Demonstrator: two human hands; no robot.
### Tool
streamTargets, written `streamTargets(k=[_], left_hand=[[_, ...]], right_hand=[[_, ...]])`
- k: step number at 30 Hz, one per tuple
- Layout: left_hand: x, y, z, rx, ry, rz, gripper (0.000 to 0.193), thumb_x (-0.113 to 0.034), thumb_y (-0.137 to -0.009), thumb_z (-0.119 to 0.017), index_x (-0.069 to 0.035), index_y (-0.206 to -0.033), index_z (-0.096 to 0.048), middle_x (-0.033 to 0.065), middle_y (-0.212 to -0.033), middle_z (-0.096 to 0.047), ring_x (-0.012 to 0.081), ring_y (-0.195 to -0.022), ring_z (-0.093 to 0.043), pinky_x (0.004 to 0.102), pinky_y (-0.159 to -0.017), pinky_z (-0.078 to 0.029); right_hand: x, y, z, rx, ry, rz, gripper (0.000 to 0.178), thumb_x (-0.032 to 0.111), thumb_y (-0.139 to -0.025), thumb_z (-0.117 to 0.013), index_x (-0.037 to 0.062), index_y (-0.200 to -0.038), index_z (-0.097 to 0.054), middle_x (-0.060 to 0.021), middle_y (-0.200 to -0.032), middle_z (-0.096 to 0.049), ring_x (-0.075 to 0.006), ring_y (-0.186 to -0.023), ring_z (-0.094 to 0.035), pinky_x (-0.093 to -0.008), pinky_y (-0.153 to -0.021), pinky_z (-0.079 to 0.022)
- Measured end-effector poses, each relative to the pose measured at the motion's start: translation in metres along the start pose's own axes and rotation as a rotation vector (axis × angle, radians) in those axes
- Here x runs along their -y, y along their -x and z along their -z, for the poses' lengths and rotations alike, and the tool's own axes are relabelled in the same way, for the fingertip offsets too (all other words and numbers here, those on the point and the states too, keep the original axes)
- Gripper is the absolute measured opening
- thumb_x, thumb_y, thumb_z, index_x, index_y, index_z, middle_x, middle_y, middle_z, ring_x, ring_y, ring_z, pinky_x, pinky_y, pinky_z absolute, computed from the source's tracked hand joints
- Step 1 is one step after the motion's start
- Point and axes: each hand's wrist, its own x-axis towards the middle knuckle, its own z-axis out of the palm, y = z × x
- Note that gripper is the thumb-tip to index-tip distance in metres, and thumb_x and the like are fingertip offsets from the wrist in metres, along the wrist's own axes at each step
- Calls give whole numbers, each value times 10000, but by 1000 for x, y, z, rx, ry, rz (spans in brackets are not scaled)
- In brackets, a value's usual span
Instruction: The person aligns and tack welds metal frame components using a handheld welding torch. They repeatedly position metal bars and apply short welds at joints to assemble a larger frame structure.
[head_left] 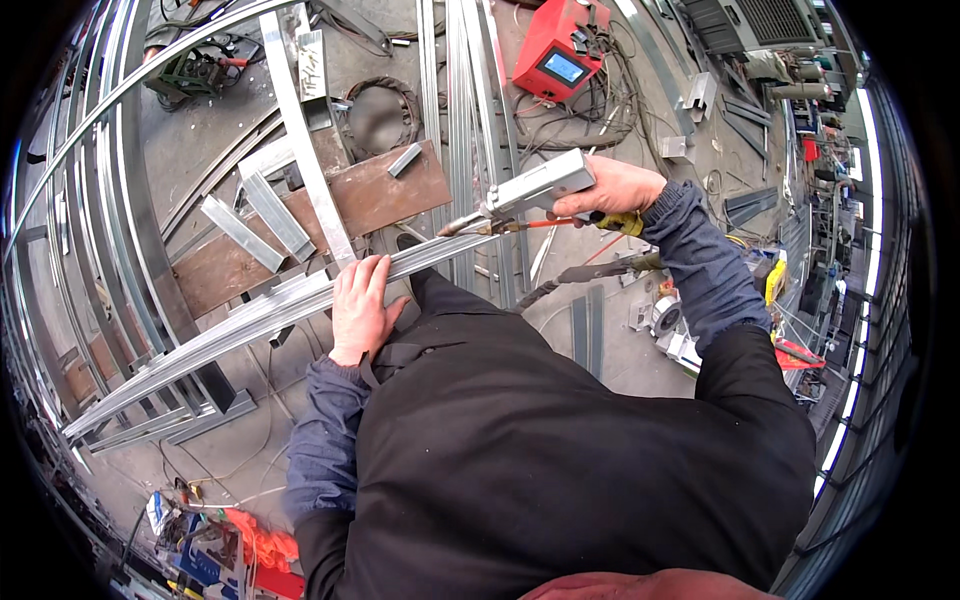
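A long, ribbed silvery metal profile (215, 345) runs slantwise across my front, from the lower left up to its right end. My left hand (362, 308) is closed over it, fingers across the top and thumb on the near side. Wrapped round the grip of a boxy grey welding gun (542, 186) is my right hand (618, 190). The gun's copper-coloured nozzle points left and sits right at the profile's upper edge near that end; whether it touches I cannot tell. An orange-red line and a yellow fitting show below the gun, with a dark sleeved cable (600, 270) nearby.
Under the profile lies a rusty brown plate (385, 195) with short metal pieces (275, 215) beside it. A red machine with a screen (562, 60) stands ahead among coiled cables. Metal framing (130, 200) rises at left. Orange cloth (262, 540) lies at lower left.
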Motion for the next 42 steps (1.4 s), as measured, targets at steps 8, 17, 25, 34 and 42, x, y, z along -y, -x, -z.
streamTargets(k=[8, 17, 25, 34, 42], left_hand=[[-16, -29, -28, -14, -128, 68, 680, -359, -812, -934, -106, -1403, -713, 83, -1248, -662, 332, -1218, -605, 485, -1038, -479], [-21, -37, -30, 1, -132, 112, 599, -347, -808, -926, -126, -1338, -755, 60, -1206, -659, 319, -1160, -598, 473, -1014, -471], [-23, -38, -31, 9, -83, 157, 570, -327, -819, -917, -102, -1318, -756, 73, -1211, -680, 334, -1182, -622, 484, -1035, -476], [-20, -41, -31, 46, -105, 123, 576, -330, -838, -903, -85, -1335, -744, 89, -1214, -686, 336, -1169, -640, 486, -1033, -483], [-18, -41, -30, 73, -124, 106, 585, -334, -836, -901, -85, -1340, -741, 85, -1241, -698, 331, -1175, -643, 482, -1040, -485]], right_hand=[[-41, -19, 53, 214, 139, -56, 560, 367, -1012, -889, 12, -1407, -709, -26, -1151, -754, -138, -1061, -649, -345, -943, -576], [-58, -46, 76, 282, 4, -29, 484, 241, -1019, -878, 14, -1413, -710, -67, -1176, -799, -150, -1021, -722, -360, -909, -644], [-67, -69, 91, 397, 80, -46, 530, 276, -1021, -883, 8, -1440, -700, -42, -1167, -777, -154, -986, -706, -350, -890, -635], [-63, -82, 98, 485, 92, -152, 650, 395, -1019, -878, 33, -1517, -667, -69, -1241, -769, -167, -1087, -680, -344, -980, -580], [-39, -86, 97, 478, 241, 55, 494, 425, -1018, -869, 15, -1265, -746, -47, -979, -747, -172, -928, -658, -361, -861, -564]])
